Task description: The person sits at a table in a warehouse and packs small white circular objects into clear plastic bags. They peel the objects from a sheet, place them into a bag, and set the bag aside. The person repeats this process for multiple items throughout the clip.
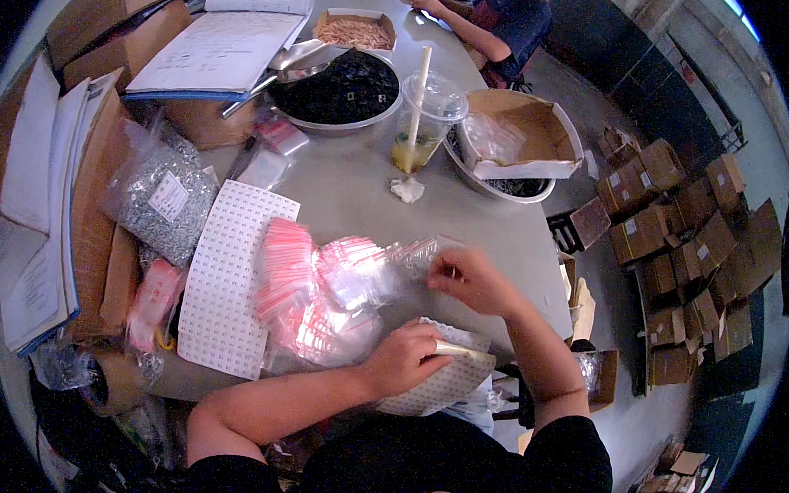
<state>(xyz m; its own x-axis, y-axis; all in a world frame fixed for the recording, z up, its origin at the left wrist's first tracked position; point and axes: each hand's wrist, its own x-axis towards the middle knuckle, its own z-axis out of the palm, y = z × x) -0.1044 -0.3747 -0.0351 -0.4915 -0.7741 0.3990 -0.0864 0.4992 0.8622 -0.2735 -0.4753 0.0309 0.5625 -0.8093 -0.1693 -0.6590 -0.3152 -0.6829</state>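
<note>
My left hand (405, 359) is closed on a curled sheet of small labels (445, 387) at the table's near edge, thumb on top. My right hand (471, 282) hovers just above and beyond it, with thumb and fingers drawn together; whatever may be between them is too small to make out. Beside the right fingertips lies a clear plastic bag (425, 251). To the left, small zip bags with red-pink edges (286, 268) are fanned out in overlapping piles. A flat white label sheet (228, 278) lies left of them.
A bag of metal screws (165, 194) and a clipboard with papers (217, 50) stand at left. Farther back are a bowl of black parts (340, 87), a drink cup with a straw (428, 114) and an open carton (543, 138). Another person (504, 29) sits at the far end.
</note>
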